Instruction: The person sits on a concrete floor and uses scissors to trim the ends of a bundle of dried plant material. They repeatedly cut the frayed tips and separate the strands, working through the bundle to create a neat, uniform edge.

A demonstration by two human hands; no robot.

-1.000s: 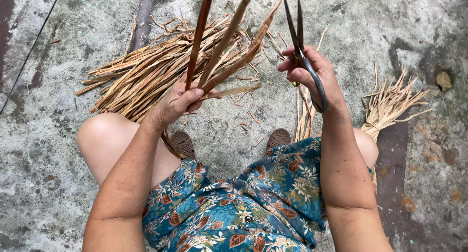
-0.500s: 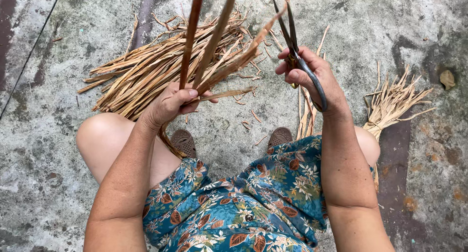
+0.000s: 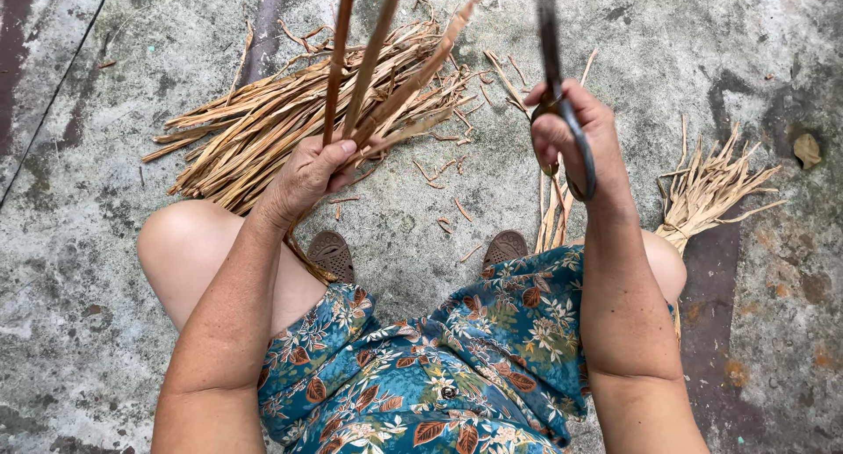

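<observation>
Above the knees, the left hand (image 3: 309,175) grips three brown dried strips (image 3: 369,68), the right hand (image 3: 575,138) clasps dark scissors (image 3: 562,111).

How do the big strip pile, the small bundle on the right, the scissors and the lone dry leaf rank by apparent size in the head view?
1. Big strip pile
2. Small bundle and scissors: unsure, since the scissors are held nearer the camera
3. Dry leaf

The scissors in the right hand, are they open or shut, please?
Shut: the scissors show one dark, blurred line of blades rising from the right hand, with no gap visible.
</observation>
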